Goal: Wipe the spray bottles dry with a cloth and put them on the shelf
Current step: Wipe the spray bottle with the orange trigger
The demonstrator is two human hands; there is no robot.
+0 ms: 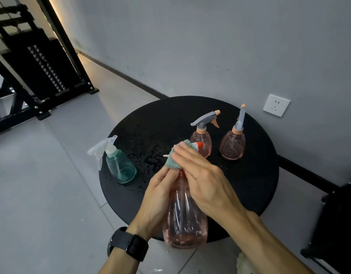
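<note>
My left hand (pixel 157 198) grips the neck of a tall pink spray bottle (pixel 185 222), held tilted over the near edge of the round black table (pixel 255 180). My right hand (pixel 202 175) presses a green cloth (pixel 173 161) around the bottle's spray head; only its red nozzle tip (pixel 198 144) shows. On the table stand a teal bottle (pixel 120 165) with a clear trigger at the left, and two small round pink bottles (pixel 202 139) (pixel 233 143) with grey triggers at the back. No shelf is clearly visible.
Water drops cover the tabletop between the teal bottle and my hands. A grey wall with a white socket (pixel 276 105) rises behind the table. A black weight machine (pixel 38 62) stands at the far left; dark furniture (pixel 340 224) sits at the right edge. The floor is pale tile.
</note>
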